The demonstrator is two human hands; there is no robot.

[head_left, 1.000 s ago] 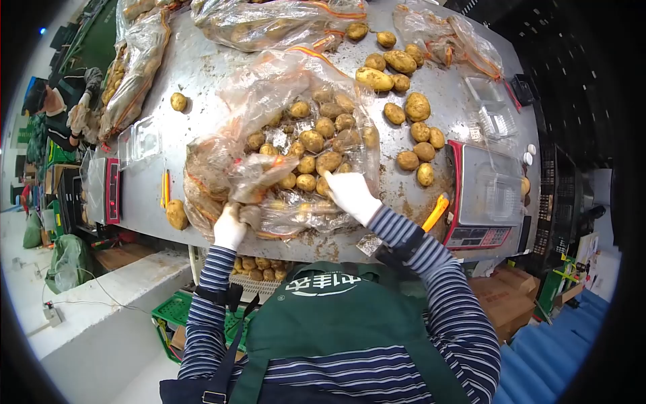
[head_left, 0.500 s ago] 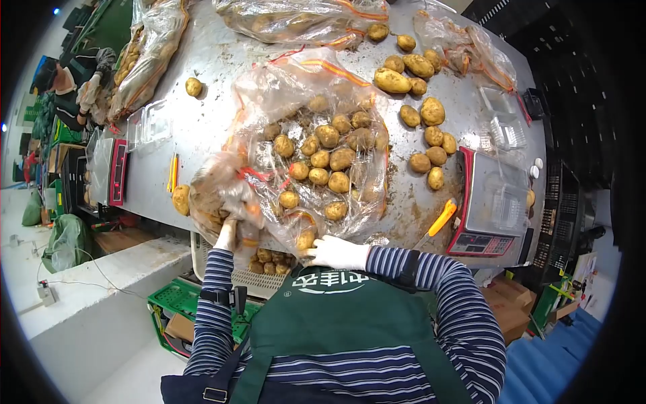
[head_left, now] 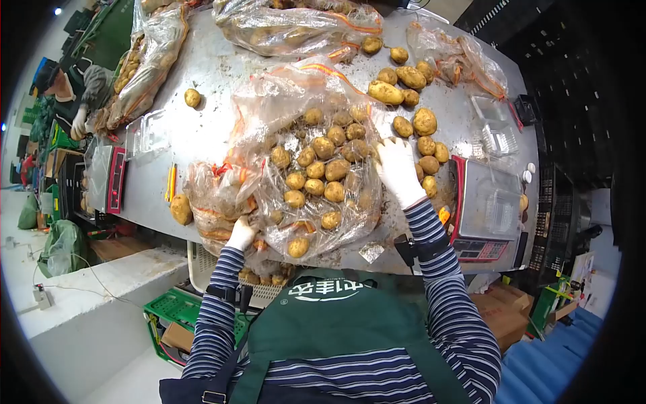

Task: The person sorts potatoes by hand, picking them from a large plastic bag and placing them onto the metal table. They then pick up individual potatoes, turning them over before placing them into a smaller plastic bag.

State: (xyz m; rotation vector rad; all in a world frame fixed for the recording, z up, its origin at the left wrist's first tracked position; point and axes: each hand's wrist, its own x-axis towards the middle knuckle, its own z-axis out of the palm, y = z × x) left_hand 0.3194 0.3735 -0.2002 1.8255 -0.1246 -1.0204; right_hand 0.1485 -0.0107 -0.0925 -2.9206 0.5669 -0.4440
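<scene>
A clear plastic bag (head_left: 289, 87) lies torn open on the metal table (head_left: 208, 135), with several potatoes (head_left: 324, 147) spread on it. Its bunched lower left part is gripped by my left hand (head_left: 243, 233), white-gloved, fingers closed on the plastic. My right hand (head_left: 398, 172), also gloved, reaches over the bag's right edge, palm down; its fingertips touch the plastic near a loose potato (head_left: 403, 126), and whether they pinch it is unclear. More loose potatoes (head_left: 425, 121) lie just right of that hand. A single potato (head_left: 180, 209) sits left of the bunched plastic.
A red scale (head_left: 488, 202) holding clear trays stands at the right, near an orange knife (head_left: 444, 215). Another scale (head_left: 116, 180) is at the left. More filled bags (head_left: 296, 34) lie at the back. A co-worker (head_left: 67, 94) stands far left. A crate (head_left: 202, 269) sits below the table edge.
My right hand has moved from the bag's near edge up and right to its right side. My left hand has shifted slightly right, still on the plastic. The co-worker has moved.
</scene>
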